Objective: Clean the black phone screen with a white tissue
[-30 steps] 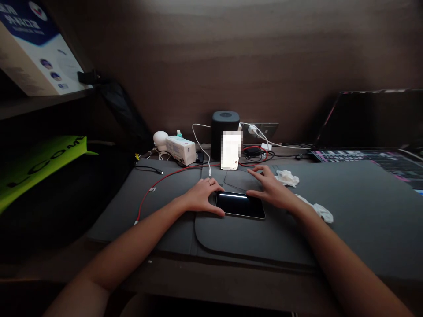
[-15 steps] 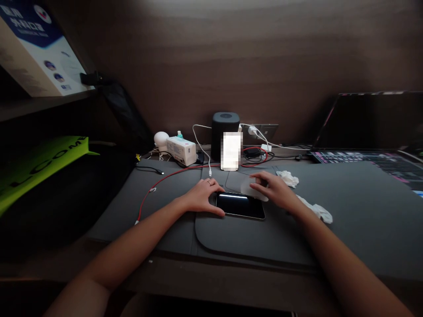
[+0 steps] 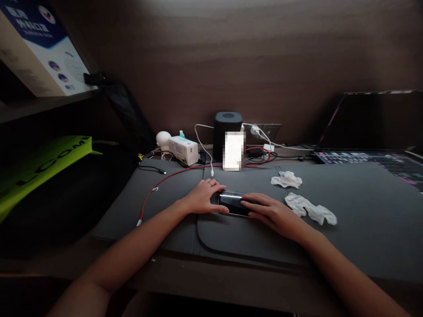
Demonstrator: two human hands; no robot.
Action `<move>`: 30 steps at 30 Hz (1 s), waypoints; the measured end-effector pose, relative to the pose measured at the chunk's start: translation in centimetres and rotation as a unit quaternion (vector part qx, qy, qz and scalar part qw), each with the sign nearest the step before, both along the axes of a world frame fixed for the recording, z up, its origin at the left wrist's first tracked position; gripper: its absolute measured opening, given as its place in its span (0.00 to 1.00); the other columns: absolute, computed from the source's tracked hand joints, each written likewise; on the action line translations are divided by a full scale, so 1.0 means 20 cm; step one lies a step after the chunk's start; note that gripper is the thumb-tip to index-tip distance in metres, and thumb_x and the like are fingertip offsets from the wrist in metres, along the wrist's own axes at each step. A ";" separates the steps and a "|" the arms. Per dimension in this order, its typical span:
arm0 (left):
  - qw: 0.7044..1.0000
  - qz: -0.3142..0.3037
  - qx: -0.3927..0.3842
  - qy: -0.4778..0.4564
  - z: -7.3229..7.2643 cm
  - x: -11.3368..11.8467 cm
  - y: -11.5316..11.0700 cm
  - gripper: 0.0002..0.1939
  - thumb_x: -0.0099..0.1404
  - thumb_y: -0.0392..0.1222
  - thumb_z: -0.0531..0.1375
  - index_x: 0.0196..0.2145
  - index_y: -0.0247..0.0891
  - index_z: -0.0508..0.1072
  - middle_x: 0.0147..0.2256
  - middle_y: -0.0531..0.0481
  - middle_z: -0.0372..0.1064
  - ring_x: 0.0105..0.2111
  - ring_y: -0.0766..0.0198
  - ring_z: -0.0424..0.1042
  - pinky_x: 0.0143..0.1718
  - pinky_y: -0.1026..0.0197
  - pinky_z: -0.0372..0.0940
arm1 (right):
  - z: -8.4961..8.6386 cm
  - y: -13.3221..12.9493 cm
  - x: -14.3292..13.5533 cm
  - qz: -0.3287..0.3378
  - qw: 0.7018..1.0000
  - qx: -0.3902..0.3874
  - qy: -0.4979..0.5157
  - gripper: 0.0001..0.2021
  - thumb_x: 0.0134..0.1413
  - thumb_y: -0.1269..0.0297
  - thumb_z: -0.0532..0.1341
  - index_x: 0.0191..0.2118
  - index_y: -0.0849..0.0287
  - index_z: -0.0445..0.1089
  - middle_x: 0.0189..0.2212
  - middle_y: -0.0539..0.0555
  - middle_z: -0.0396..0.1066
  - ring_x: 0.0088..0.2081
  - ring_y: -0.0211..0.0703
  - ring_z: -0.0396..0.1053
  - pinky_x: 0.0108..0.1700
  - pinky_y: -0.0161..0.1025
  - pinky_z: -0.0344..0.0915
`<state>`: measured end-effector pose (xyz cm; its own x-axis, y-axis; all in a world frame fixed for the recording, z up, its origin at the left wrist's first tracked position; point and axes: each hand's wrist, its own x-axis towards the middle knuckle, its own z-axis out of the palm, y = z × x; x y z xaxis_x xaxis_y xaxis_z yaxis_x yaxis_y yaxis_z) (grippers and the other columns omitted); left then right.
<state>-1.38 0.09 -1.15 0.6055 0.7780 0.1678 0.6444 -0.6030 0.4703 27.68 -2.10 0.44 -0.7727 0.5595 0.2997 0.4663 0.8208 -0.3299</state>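
A black smartphone (image 3: 233, 200) lies face up on the grey desk mat, its screen showing a bright reflected streak. My left hand (image 3: 206, 197) grips its left end, thumb along the near edge and fingers at the far edge. Across the right half of the phone lies my right hand (image 3: 269, 211), its fingers stretched out on the screen and covering that end. A thin clear edge shows along the phone's far side; what it belongs to, I cannot tell.
Two crumpled white tissues (image 3: 287, 179) lie to the right. Behind stand a dark cylinder-like device (image 3: 228, 119), a small white box (image 3: 183, 150) and several cables. A red cable (image 3: 145, 200) curves at left. An open laptop (image 3: 366, 127) is at the back right.
My right hand has come down and left from beyond the phone's far right corner onto its screen. The pale translucent sheet it pinched no longer shows clearly. My left hand stays on the phone.
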 end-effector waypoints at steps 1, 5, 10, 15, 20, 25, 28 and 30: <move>1.000 -0.004 0.003 0.001 0.00 0.00 0.00 0.38 0.58 0.68 0.63 0.57 0.41 0.68 0.49 0.44 0.67 0.50 0.52 0.66 0.52 0.51 0.59 | -0.01 0.00 0.00 0.003 1.000 -0.008 0.000 0.18 0.69 0.61 0.54 0.61 0.48 0.68 0.58 0.58 0.69 0.58 0.53 0.67 0.57 0.53 0.68; 1.000 -0.005 0.013 0.007 0.00 0.00 0.00 0.36 0.61 0.66 0.61 0.59 0.42 0.67 0.50 0.43 0.66 0.51 0.51 0.66 0.53 0.50 0.59 | -0.02 0.01 -0.01 0.008 0.999 -0.045 0.002 0.20 0.69 0.62 0.54 0.63 0.46 0.65 0.61 0.55 0.66 0.62 0.53 0.62 0.61 0.55 0.63; 1.000 -0.002 0.012 0.004 -0.01 -0.01 -0.01 0.35 0.60 0.65 0.62 0.57 0.41 0.68 0.50 0.43 0.66 0.50 0.51 0.66 0.53 0.50 0.59 | 0.00 0.00 0.00 0.021 0.996 -0.084 0.001 0.20 0.69 0.62 0.53 0.64 0.44 0.63 0.63 0.55 0.64 0.64 0.54 0.59 0.63 0.58 0.60; 1.000 -0.010 0.002 -0.016 -0.01 -0.01 -0.01 0.34 0.55 0.65 0.66 0.51 0.41 0.69 0.51 0.43 0.66 0.53 0.50 0.65 0.54 0.50 0.59 | 0.04 0.00 0.00 0.019 0.994 -0.107 -0.011 0.19 0.67 0.58 0.57 0.61 0.44 0.67 0.65 0.56 0.60 0.65 0.58 0.56 0.64 0.60 0.57; 1.000 -0.013 0.008 -0.020 0.01 -0.01 -0.01 0.32 0.54 0.64 0.67 0.49 0.40 0.69 0.50 0.44 0.67 0.51 0.51 0.66 0.53 0.51 0.59 | 0.04 0.00 0.01 -0.010 0.991 -0.124 -0.040 0.21 0.65 0.53 0.59 0.62 0.44 0.66 0.68 0.57 0.54 0.66 0.59 0.53 0.64 0.60 0.55; 1.000 -0.016 0.009 -0.021 0.00 -0.01 -0.01 0.32 0.55 0.63 0.67 0.49 0.41 0.69 0.50 0.44 0.67 0.51 0.51 0.66 0.53 0.50 0.59 | 0.01 0.01 0.01 -0.041 0.990 -0.126 -0.044 0.23 0.64 0.50 0.58 0.62 0.47 0.67 0.65 0.59 0.58 0.64 0.59 0.57 0.64 0.58 0.58; 1.000 -0.022 0.007 -0.020 0.00 -0.02 -0.01 0.32 0.55 0.63 0.67 0.51 0.42 0.69 0.51 0.44 0.67 0.51 0.51 0.66 0.53 0.51 0.59 | 0.01 0.00 0.00 -0.043 0.991 -0.117 -0.038 0.22 0.64 0.49 0.58 0.61 0.47 0.67 0.64 0.59 0.60 0.63 0.59 0.59 0.63 0.58 0.59; 0.999 -0.023 0.006 -0.023 0.01 -0.02 -0.01 0.33 0.55 0.63 0.67 0.52 0.42 0.70 0.51 0.44 0.67 0.51 0.51 0.66 0.53 0.51 0.59 | 0.02 0.00 0.00 -0.042 0.992 -0.114 -0.039 0.22 0.65 0.50 0.58 0.61 0.47 0.68 0.64 0.59 0.60 0.63 0.59 0.59 0.62 0.58 0.59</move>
